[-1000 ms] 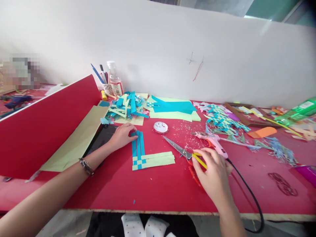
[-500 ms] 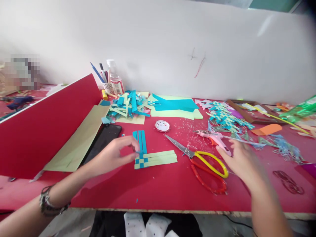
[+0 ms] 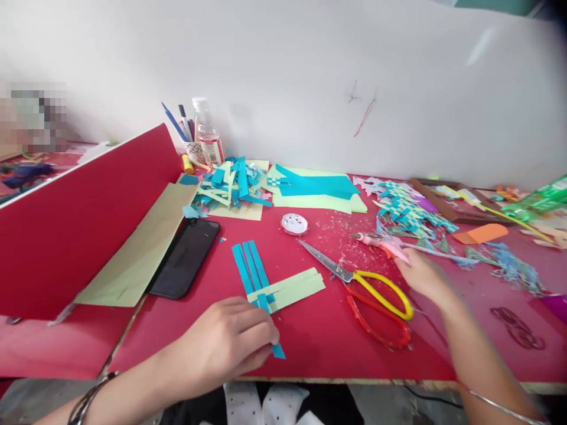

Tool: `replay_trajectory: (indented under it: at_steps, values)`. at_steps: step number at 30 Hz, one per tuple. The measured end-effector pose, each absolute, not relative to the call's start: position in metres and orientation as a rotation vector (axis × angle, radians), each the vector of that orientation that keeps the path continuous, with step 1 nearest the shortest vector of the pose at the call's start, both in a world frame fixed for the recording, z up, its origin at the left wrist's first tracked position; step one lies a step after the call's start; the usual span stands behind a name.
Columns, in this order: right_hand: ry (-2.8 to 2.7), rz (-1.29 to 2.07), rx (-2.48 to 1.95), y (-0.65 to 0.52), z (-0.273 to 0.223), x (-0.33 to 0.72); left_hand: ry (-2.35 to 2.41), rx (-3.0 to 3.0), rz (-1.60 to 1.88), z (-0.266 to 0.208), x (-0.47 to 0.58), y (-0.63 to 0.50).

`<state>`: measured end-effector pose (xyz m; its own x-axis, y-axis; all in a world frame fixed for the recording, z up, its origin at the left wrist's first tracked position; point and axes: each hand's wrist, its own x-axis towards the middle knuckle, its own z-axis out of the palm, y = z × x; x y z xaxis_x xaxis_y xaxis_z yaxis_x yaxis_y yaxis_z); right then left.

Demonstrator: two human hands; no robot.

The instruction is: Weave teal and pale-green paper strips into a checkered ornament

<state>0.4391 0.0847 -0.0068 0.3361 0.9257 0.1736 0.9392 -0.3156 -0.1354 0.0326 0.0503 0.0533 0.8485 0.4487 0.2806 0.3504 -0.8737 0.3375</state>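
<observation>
On the red table (image 3: pixel 319 348), near its front edge, the woven paper piece (image 3: pixel 280 289) lies flat, in front of the person and between their two hands. Its blue strips (image 3: pixel 252 268) slant away, their far ends pointing forward and a little left. The pale green strips (image 3: pixel 305 284) run crosswise, pointing right and slightly away, so the two sets open like a skewed V from the woven corner. One loose blue strip (image 3: pixel 278 351) is turned the other way, its long axis running back from the weave toward the person and slightly right.

The left hand (image 3: pixel 228 330) is palm down, back of the hand up, its forearm slanting in from the lower left. Its fingers (image 3: pixel 266 332) are curled together, pinching that loose strip, whose end pokes out beneath them.

The right arm angles in from the lower right, the right hand (image 3: pixel 419 273) at the handle of the pink glue gun (image 3: pixel 374 239). I can't tell from here whether those fingers are closed around it; they are blurred and mostly hidden. The gun's nozzle points left.

Between the weave and that hand lie scissors (image 3: pixel 351 275), blade tips pointing away and left, red and yellow handles toward the person.
</observation>
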Motion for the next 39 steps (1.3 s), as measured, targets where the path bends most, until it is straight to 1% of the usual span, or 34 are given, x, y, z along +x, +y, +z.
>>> replay_trajectory:
  at_steps: [4,6,9,11,19,23,39]
  values:
    - [-1.605,-0.012,-2.457,0.081,0.017,0.419,0.590,2.831,0.515,0.052,0.034,0.050]
    - [-1.571,0.031,-2.368,0.078,0.033,0.400,0.580,2.835,0.552,0.051,0.035,0.050]
    - [-1.721,0.173,-2.113,0.077,0.051,0.367,0.587,2.810,0.599,0.052,0.035,0.049]
    - [-1.834,0.152,-2.016,0.079,0.056,0.346,0.595,2.793,0.605,0.055,0.035,0.048]
    - [-2.402,0.110,-1.643,0.106,0.057,0.294,0.578,2.788,0.642,0.058,0.041,0.040]
    - [-2.585,0.109,-1.528,0.112,0.057,0.282,0.584,2.768,0.698,0.058,0.047,0.036]
    - [-2.712,0.063,-1.424,0.114,0.048,0.281,0.578,2.784,0.722,0.059,0.051,0.032]
